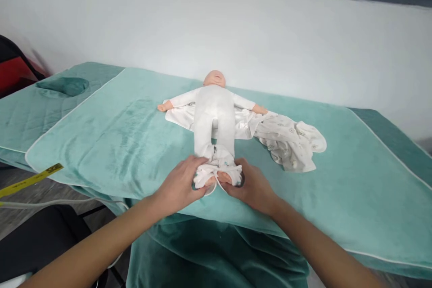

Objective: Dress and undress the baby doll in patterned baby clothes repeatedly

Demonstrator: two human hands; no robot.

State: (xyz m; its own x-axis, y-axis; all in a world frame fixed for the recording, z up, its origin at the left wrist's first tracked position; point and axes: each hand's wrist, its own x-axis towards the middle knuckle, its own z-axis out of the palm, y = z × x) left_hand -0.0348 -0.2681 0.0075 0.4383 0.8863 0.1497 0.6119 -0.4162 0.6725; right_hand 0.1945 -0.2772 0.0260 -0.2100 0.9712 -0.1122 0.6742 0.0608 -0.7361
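Note:
A baby doll point(214, 105) with a white cloth body lies on its back, head away from me and arms spread. Small white printed pants point(221, 156) are bunched around its lower legs, and its feet show at the cuff openings. My left hand point(182, 183) is closed on the left cuff, thumb beneath and fingers on top. On the other side, my right hand point(254, 185) pinches the right cuff in the same way. Another white printed garment point(286, 141) lies crumpled to the right. White cloth point(180, 116) also spreads flat beneath the doll's arms and torso.
A green plush cover point(111, 130) drapes the massage bed, which has a face hole point(64, 85) at its left end. The white wall point(216, 27) stands right behind. At the left are a black chair seat point(43, 238), a yellow strip point(32, 181) and a pale cable point(60, 201).

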